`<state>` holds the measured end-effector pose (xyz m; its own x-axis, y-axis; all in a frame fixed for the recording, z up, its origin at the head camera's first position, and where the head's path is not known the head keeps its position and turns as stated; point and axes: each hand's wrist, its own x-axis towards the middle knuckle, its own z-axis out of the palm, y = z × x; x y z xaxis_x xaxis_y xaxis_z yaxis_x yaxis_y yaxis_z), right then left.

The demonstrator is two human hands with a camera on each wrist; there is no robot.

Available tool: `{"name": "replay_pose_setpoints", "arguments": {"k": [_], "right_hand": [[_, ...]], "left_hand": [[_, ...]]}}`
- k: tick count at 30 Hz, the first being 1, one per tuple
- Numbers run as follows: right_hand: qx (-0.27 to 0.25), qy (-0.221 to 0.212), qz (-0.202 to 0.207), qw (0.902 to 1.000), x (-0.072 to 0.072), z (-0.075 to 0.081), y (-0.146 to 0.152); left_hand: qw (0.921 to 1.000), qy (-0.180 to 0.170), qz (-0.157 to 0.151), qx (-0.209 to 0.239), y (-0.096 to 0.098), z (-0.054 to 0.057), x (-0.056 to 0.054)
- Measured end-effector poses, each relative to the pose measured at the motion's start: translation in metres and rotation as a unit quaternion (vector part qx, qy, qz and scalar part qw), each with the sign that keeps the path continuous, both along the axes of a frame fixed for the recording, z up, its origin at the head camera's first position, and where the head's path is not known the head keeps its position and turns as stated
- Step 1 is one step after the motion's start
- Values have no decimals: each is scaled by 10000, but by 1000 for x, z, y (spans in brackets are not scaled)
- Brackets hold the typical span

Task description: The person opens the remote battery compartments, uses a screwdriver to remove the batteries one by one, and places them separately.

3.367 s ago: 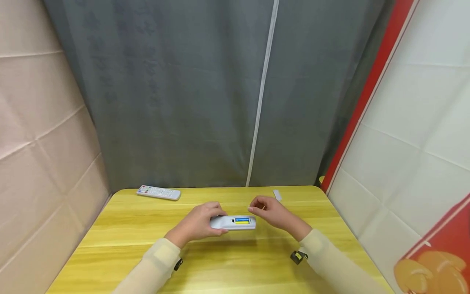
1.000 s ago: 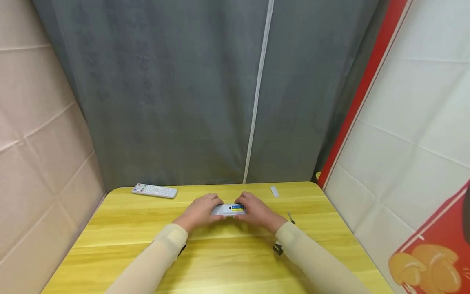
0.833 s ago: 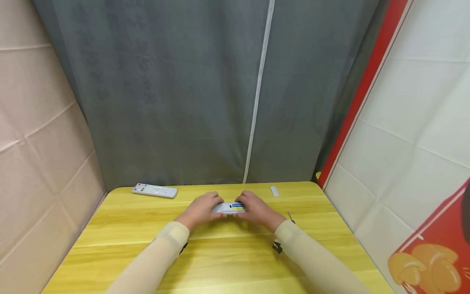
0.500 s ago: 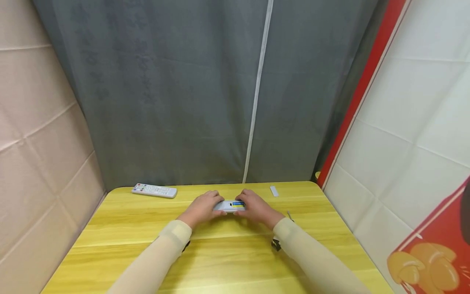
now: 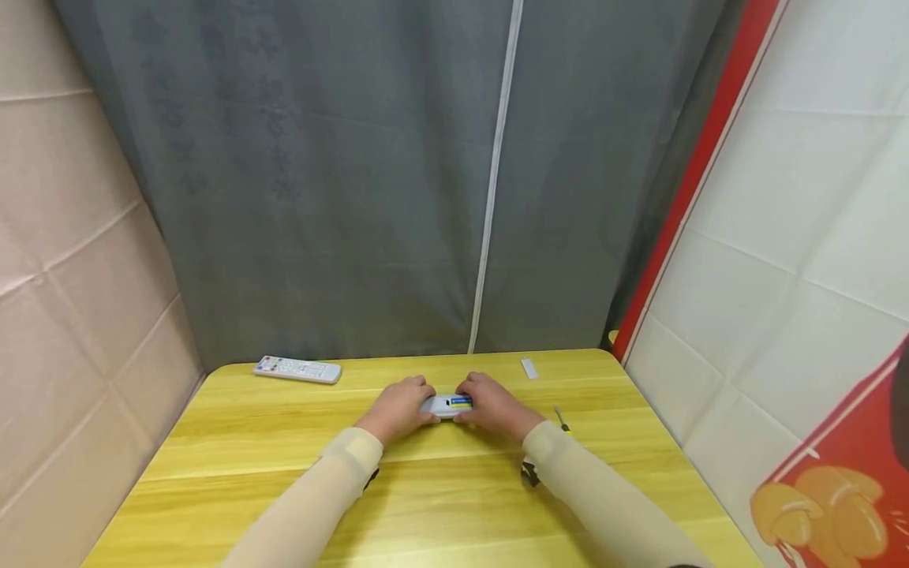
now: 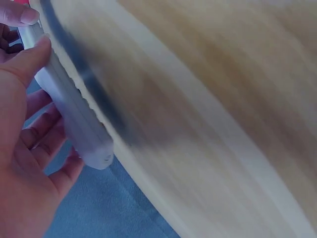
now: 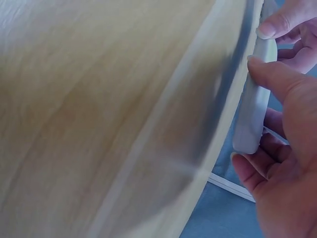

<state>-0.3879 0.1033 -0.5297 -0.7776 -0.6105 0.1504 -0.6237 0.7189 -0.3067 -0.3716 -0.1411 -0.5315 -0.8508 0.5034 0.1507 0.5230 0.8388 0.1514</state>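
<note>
A white remote control (image 5: 437,405) is held back side up over the table, its battery compartment uncovered. Blue and yellow batteries (image 5: 461,401) lie side by side in it. My left hand (image 5: 399,408) grips the remote's left end, thumb on the near edge and fingers along the far one. Round the right end curls my right hand (image 5: 494,406), covering part of the compartment. In the left wrist view, the remote (image 6: 74,106) shows its long side with the left thumb against it. The right wrist view shows the remote (image 7: 252,106) between both hands' thumbs and fingers.
Another white remote (image 5: 298,369) lies button side up at the table's back left. A small pale battery cover (image 5: 529,368) rests at the back right. Beyond my right wrist is a screwdriver (image 5: 562,420). A grey curtain (image 5: 341,197) hangs behind the wooden table (image 5: 440,513).
My right hand, apart from the remote 3.4 seconds ago, now grips its right end. Lately my left hand has shifted slightly right along the remote.
</note>
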Motion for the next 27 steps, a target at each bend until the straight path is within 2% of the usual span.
{"name": "replay_pose_setpoints", "arguments": {"k": [6,13,20,27], "right_hand": [[73,-69,39,9999,0,-5,-1],[27,-69,70,9999,0,-7,-1],[26,-140,76,9999,-1,-9,-1],[-72,-180,89,9998,0,-9,-1]], "left_hand": [[9999,-130,33,-87,4,-2,3],[9997,-164,122,-166,6,-6,0],[9997,-234,87,0,7,-6,-1],[9991,-359,181,151,9,-4,0]]}}
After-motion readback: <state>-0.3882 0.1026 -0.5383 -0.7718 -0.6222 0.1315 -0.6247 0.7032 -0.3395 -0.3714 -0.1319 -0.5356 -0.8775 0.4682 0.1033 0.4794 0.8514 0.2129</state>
